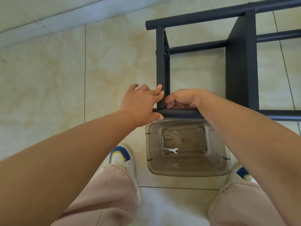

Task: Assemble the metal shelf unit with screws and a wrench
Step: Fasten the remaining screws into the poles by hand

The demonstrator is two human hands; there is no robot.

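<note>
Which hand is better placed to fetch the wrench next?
Probably right: the left hand braces the frame joint, while the right hand is almost directly above the bin holding the wrench.

No readable text, label, brand, number or sign on anything.
</note>
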